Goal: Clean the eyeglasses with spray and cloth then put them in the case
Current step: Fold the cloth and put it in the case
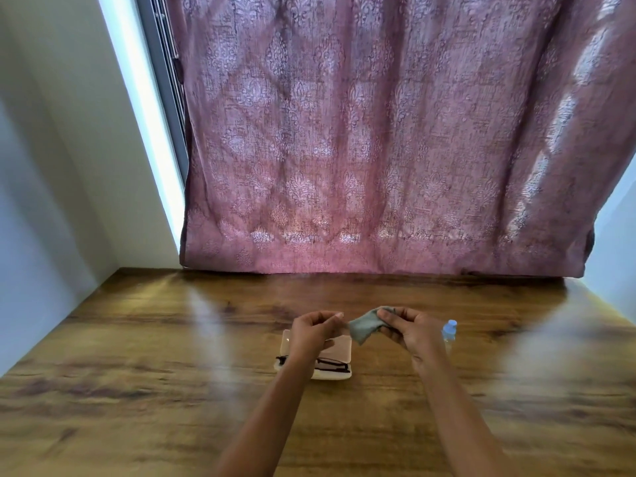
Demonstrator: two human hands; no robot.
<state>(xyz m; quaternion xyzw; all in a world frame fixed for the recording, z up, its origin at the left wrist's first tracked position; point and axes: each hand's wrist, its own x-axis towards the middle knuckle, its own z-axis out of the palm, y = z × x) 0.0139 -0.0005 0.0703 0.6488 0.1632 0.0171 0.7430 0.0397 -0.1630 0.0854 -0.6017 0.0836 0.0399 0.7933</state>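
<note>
From the head camera, the right hand (pixel 409 330) is pinching a crumpled grey cloth (pixel 366 327) between curled fingers and thumb, holding it up above the wooden table (pixel 172 356). The cloth is bunching out to the left of that grip. The left hand (pixel 315 330) is hovering just beside it with fingers curled, its fingertips reaching the cloth's left edge (the blur is hiding whether they are actually gripping it, so I cannot tell). Below and a little nearer than the left hand, a pale case (pixel 340 344) is lying open on the table. The dark-framed eyeglasses (pixel 328 364) are sitting in its near half, well apart from both grips and partly hidden under the left wrist. A small spray bottle (pixel 449 330) with a blue top is standing just beyond the right hand's outer side. A patterned mauve curtain (pixel 378 149) is hanging behind the table's far edge.
</note>
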